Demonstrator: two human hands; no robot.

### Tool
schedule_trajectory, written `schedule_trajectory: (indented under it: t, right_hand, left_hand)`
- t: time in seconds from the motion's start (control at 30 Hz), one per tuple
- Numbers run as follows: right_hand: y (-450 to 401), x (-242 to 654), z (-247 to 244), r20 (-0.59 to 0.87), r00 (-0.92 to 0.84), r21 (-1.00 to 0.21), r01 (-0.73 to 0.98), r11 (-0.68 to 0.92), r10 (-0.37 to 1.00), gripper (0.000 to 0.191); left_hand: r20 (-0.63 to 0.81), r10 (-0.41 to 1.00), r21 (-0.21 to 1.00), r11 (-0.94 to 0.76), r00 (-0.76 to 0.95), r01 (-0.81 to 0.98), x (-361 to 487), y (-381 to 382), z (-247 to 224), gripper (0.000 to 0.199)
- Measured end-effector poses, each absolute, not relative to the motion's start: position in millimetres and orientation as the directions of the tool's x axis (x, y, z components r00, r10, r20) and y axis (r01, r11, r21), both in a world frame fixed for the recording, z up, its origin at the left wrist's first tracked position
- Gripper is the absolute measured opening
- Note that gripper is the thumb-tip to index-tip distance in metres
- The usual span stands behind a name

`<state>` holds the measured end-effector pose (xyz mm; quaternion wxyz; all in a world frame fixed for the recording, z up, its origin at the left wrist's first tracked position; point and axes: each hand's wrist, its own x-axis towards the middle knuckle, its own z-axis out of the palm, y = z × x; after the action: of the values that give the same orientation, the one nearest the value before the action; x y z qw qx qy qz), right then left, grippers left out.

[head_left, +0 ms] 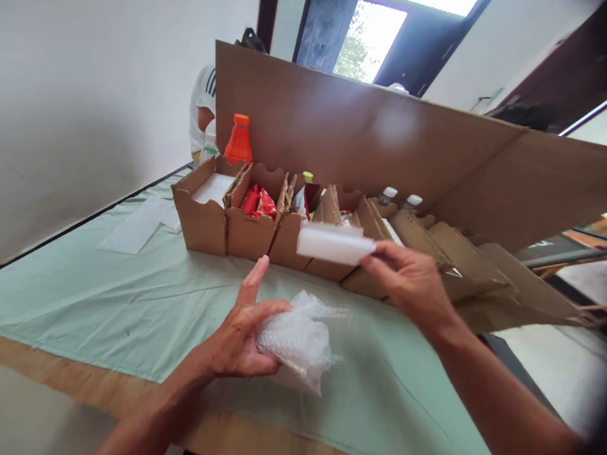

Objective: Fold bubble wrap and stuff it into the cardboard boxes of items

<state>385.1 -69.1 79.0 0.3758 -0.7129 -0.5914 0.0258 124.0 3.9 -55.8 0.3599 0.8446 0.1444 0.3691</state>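
My left hand (246,335) grips a crumpled bundle of clear bubble wrap (298,344) over the cloth, one finger stretched out away from it. Whether anything is wrapped inside the bundle cannot be made out. Between the thumb and fingers of my right hand (408,272) is a flat white sheet (329,244), slightly blurred, held up in front of the row of cardboard bins. A white stack of sheets (214,188) lies in the leftmost cardboard bin (202,221). Red packets (258,201) fill the bin beside it.
Pale green cloth (118,297) covers the table, with loose clear sheets (137,224) at the left. Behind the bins stand a cardboard panel (322,120), an orange bottle (239,142) and white-capped bottles (389,193). Another person (202,107) is partly hidden beyond the panel.
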Motion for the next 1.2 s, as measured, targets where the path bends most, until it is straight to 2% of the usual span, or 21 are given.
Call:
schedule_trajectory:
  t: [0.03,0.1,0.2,0.27,0.37,0.43,0.5,0.57,0.63,0.73,0.8,0.9,1.0,1.13,1.2]
  right_hand:
    - [-77.6,385.4,60.8,0.329,0.275,-0.610,0.792,-0.019,0.903,0.023]
    - [-82.7,381.6,33.6,0.136,0.122,-0.644,0.765,-0.006,0.983,0.024]
    - [-67.1,373.2,28.3,-0.112,-0.137,-0.583,0.811,0.046,0.984,0.024]
    - [-45.5,367.0,48.5,-0.114,-0.157,-0.533,0.843,0.073,0.981,0.029]
    - [-0.8,345.7,97.2,0.041,-0.134,-0.441,0.887,0.138,0.990,0.031]
    - [36.6,318.7,126.9,0.155,-0.177,-0.296,0.930,0.217,0.972,0.026]
    - [79.2,284.6,145.3,0.207,-0.265,-0.168,0.939,0.301,0.942,0.024]
    - [123.4,249.7,150.6,0.146,-0.339,-0.080,0.932,0.353,0.929,0.024]
    - [163.7,220.0,144.9,-0.022,-0.391,0.034,0.920,0.391,0.920,0.023]
    - [206.7,192.5,124.2,-0.288,-0.331,0.194,0.899,0.393,0.899,0.021]
    - [222.2,186.1,109.0,-0.340,-0.282,0.230,0.900,0.370,0.897,0.020]
    - [231.2,188.2,93.9,-0.282,-0.268,0.200,0.923,0.329,0.921,0.021]
    - [230.2,196.2,95.8,-0.160,-0.249,0.136,0.953,0.271,0.955,0.021]
    - [209.3,222.3,125.4,0.143,-0.156,0.004,0.988,0.157,0.977,0.029]
    - [181.8,248.1,142.4,0.329,-0.075,-0.138,0.982,0.127,0.941,0.032]
  left_hand:
    - [0.506,0.489,0.713,-0.701,0.711,-0.026,126.0,-0.1,-55.5,0.066]
    - [0.437,0.434,0.720,-0.694,0.788,-0.017,131.9,-6.7,-58.2,0.068]
    - [0.310,0.384,0.770,-0.638,0.870,0.006,140.6,-12.1,-67.0,0.073]
    - [0.239,0.395,0.794,-0.605,0.887,0.055,144.2,-13.4,-72.2,0.070]
    - [0.178,0.433,0.776,-0.613,0.884,0.144,146.7,-14.2,-75.3,0.065]
    - [0.157,0.445,0.765,-0.620,0.882,0.177,147.1,-14.2,-75.6,0.068]
    - [0.134,0.435,0.764,-0.617,0.890,0.186,147.1,-13.0,-76.2,0.071]
    - [0.120,0.421,0.768,-0.613,0.899,0.185,146.9,-10.6,-77.7,0.074]
    - [0.122,0.409,0.769,-0.615,0.904,0.174,146.6,-7.4,-79.8,0.076]
    - [0.129,0.395,0.762,-0.627,0.910,0.164,147.0,-3.4,-83.0,0.076]
    - [0.125,0.391,0.758,-0.631,0.912,0.166,148.2,-2.2,-85.1,0.076]
    - [0.130,0.385,0.755,-0.635,0.914,0.161,150.7,-1.8,-87.5,0.076]
    - [0.137,0.390,0.768,-0.622,0.910,0.151,151.7,-0.3,-86.7,0.076]
    - [0.129,0.409,0.807,-0.573,0.904,0.145,148.1,4.0,-82.3,0.074]
    - [0.128,0.422,0.831,-0.540,0.897,0.136,145.3,5.6,-81.5,0.071]
